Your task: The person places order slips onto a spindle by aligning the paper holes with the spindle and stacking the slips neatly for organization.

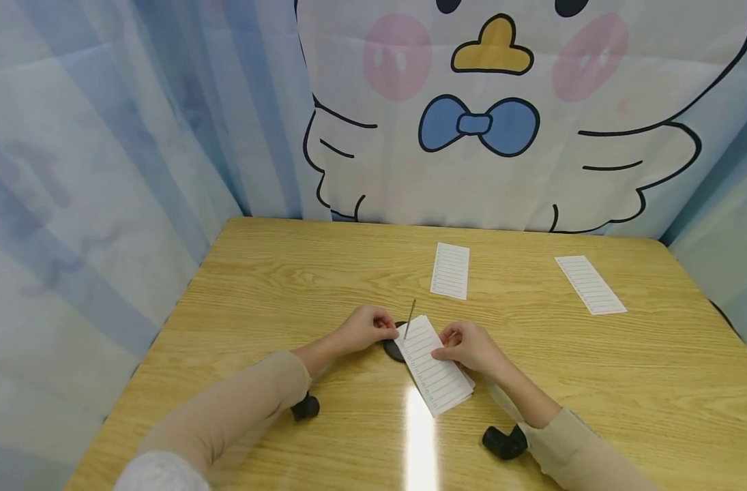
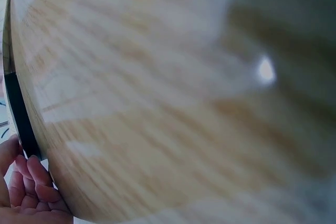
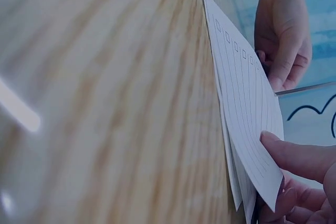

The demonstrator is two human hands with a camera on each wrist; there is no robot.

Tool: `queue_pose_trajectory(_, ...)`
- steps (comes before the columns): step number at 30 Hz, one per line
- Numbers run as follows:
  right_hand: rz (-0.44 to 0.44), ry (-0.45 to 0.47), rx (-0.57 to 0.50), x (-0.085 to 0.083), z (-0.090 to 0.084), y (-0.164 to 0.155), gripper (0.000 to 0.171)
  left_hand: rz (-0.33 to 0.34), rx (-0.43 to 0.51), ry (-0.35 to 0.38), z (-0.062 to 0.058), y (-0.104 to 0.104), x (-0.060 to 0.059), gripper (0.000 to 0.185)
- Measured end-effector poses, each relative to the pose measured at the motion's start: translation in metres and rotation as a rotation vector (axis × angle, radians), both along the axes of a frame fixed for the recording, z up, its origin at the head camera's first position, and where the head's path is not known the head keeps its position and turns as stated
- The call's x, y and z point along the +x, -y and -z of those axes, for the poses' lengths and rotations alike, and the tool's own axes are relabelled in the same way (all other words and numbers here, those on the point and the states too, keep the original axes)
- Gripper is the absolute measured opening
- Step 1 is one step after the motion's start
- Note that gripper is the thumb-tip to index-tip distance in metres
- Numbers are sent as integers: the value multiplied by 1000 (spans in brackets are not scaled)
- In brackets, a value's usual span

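Observation:
A small stack of lined paper slips (image 1: 433, 372) with little checkboxes sits tilted over a bill spike. The thin metal rod (image 1: 411, 316) rises through the top slip near its upper end, and part of the round black base (image 1: 393, 350) shows at the left. My left hand (image 1: 367, 329) pinches the upper left corner of the paper beside the rod. On the opposite edge, my right hand (image 1: 468, 346) holds the slips with the thumb on top and fingers beneath. In the right wrist view, several layered slips (image 3: 247, 93) fan slightly apart at their lower ends.
Two more lined slips lie on the wooden table (image 1: 275, 273): one slip (image 1: 450, 271) behind the spike, another slip (image 1: 591, 285) at the far right. Black curved pieces (image 1: 504, 442) show by both forearms. A curtain (image 1: 262, 136) hangs behind the table.

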State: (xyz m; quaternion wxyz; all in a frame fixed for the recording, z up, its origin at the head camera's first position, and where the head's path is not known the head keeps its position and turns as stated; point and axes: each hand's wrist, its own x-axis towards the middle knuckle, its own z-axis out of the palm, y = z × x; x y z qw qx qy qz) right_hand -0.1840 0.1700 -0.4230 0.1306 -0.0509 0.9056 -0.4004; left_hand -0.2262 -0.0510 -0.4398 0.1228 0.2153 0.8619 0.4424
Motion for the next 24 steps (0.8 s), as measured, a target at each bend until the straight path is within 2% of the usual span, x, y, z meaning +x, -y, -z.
queue_pose_trajectory(12, -7, -32, 5, 1, 2, -4, 23, -7, 20, 52, 0, 0, 1, 13)
queue_pose_trajectory(24, -32, 13, -81, -1, -1, -11, 23, -33, 12, 91, -2, 0, 1, 12)
